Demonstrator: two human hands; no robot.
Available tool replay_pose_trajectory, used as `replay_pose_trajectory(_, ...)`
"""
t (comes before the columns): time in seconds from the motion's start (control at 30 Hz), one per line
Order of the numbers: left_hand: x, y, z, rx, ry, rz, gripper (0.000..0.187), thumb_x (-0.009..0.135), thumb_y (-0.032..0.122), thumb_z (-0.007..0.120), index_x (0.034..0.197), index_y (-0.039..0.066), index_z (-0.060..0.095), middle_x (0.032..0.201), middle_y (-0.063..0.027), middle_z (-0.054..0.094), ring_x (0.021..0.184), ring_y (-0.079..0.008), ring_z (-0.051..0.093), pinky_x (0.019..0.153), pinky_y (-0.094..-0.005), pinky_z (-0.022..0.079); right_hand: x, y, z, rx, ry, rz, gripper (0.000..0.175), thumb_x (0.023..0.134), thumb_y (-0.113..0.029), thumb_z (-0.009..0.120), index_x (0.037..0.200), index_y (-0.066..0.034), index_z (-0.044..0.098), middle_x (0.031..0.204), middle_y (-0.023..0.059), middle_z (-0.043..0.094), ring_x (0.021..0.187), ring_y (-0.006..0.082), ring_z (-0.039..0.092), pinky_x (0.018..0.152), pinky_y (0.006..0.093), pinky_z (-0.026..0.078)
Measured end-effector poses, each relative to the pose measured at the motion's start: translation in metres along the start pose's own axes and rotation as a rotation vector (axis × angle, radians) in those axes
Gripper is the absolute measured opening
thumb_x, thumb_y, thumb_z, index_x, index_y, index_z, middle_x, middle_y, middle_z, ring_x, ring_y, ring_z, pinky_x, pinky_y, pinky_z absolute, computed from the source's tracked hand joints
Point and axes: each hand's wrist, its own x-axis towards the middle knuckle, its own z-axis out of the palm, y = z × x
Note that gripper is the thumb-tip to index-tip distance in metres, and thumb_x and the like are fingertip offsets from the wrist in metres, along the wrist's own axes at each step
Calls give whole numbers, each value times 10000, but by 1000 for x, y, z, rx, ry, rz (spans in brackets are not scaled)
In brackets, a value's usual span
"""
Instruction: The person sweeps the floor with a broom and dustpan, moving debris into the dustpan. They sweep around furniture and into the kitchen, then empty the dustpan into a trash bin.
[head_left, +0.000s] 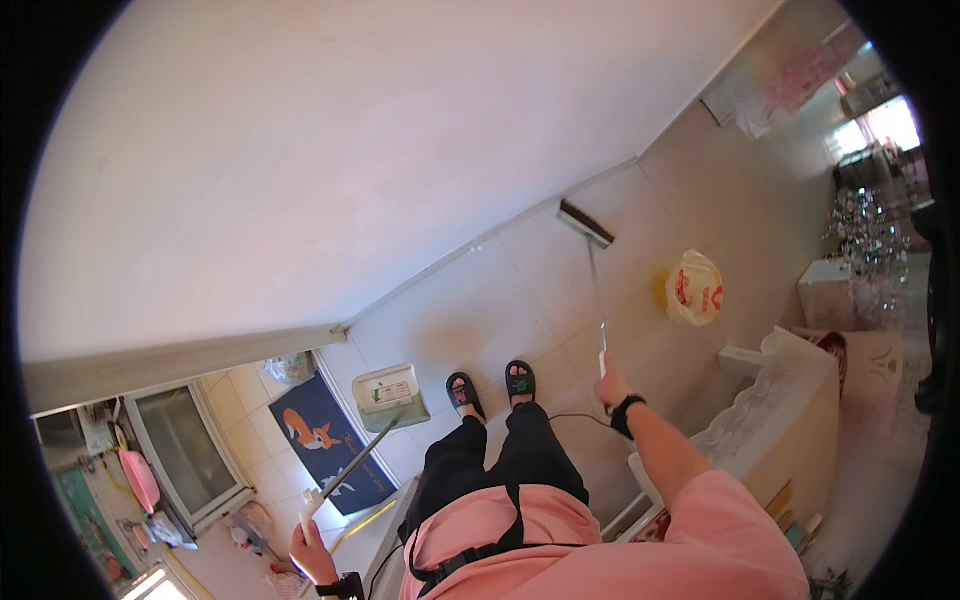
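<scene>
My right hand (613, 384) grips the white handle end of a long-handled broom (586, 223). Its dark bristle head rests on the tiled floor close to the wall base. In my left hand (312, 553) is the white grip of a long-handled dustpan (391, 397). The dustpan's pale, translucent pan sits left of my feet, near the edge of a dark blue mat, and its inside bears a printed label. Both tools are apart from each other, with my feet in black slippers (520, 381) between them.
A bin lined with a plastic bag (696, 289) stands right of the broom. The white wall (337, 165) bounds the floor ahead. A blue mat (330, 442) with animal pictures lies at the left doorway. A lace-covered cabinet (780, 397) stands to my right, and a cable (581, 417) passes near it.
</scene>
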Motion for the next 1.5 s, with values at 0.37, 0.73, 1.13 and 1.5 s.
replay_pose_trajectory(0.37,-33,-29,9,-7,142,-124,344,967,272,646,945,-70,680,636,-32,536,620,-111,445,556,-330,392,-128,49,-50,-378,-305,-176,745,854,-71,524,1559,-122,290,1186,325,620,1079,475,612,947,478,487)
replay_pose_trajectory(0.73,-43,-52,-1,-170,195,-195,347,971,270,656,962,-75,694,646,39,499,617,-74,399,526,-292,325,-144,95,-140,-202,78,-424,770,805,-78,587,1536,-122,349,1144,304,652,999,440,667,846,449,539)
replay_pose_trajectory(1.13,-71,-39,-31,-170,128,178,238,940,201,692,1022,-22,704,678,-19,545,663,-86,469,581,-317,419,-149,187,-17,-180,13,-199,837,837,-52,577,1590,-166,228,1204,305,625,1112,434,618,934,466,488)
replay_pose_trajectory(1.5,1,-113,-63,-41,-273,557,244,922,195,702,1102,31,716,761,-123,685,679,-163,633,639,-345,496,-397,249,244,453,-131,-72,780,878,-65,589,1582,-211,287,811,123,629,545,202,573,487,352,457)
